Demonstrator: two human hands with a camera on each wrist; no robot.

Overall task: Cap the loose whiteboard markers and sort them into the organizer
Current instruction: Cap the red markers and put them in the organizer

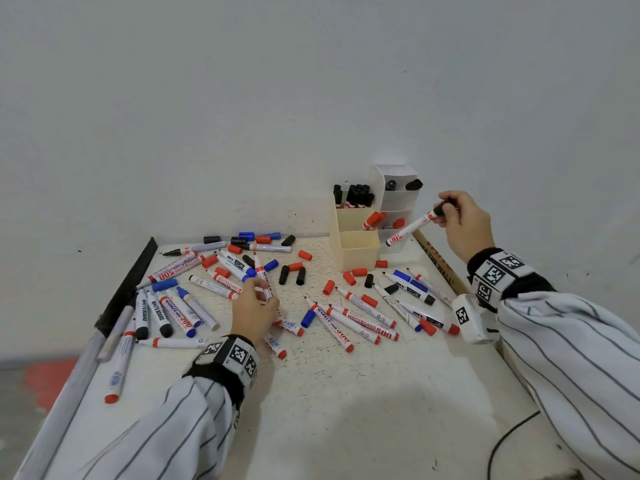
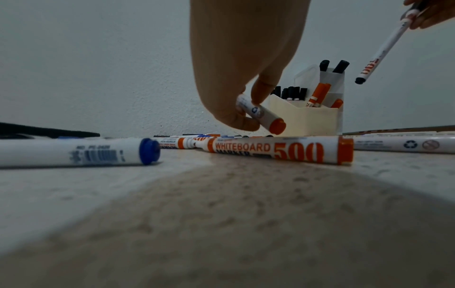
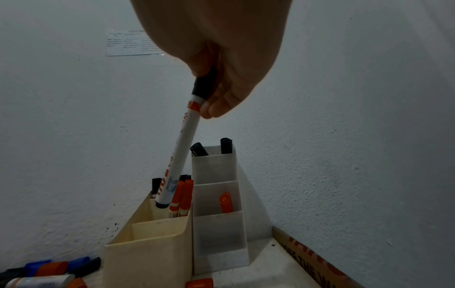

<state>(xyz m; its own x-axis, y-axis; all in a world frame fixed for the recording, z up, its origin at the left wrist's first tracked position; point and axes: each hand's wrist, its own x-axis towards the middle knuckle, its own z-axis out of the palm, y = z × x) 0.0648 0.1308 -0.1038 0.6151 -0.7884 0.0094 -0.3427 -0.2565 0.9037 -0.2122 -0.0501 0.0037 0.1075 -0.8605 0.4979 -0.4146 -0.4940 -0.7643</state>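
Note:
My right hand (image 1: 457, 216) grips a black-capped whiteboard marker (image 1: 412, 227) by its cap end, holding it in the air, tilted down-left beside the organizers; in the right wrist view this black-capped marker (image 3: 179, 154) points at the cream organizer (image 3: 147, 251). The cream organizer (image 1: 353, 245) holds black markers in its back cell and red ones in the middle. A white organizer (image 1: 396, 199) stands behind it. My left hand (image 1: 256, 306) pinches a red-ended marker (image 2: 261, 115), lifting one end off the table among many loose markers and caps.
Loose red, blue and black markers and caps (image 1: 298, 275) cover the white table (image 1: 346, 393). A black strip (image 1: 124, 289) lines the left edge. A cardboard strip (image 1: 436, 261) lies along the right edge. The wall is close behind the organizers. A cable (image 1: 505, 441) trails at front right.

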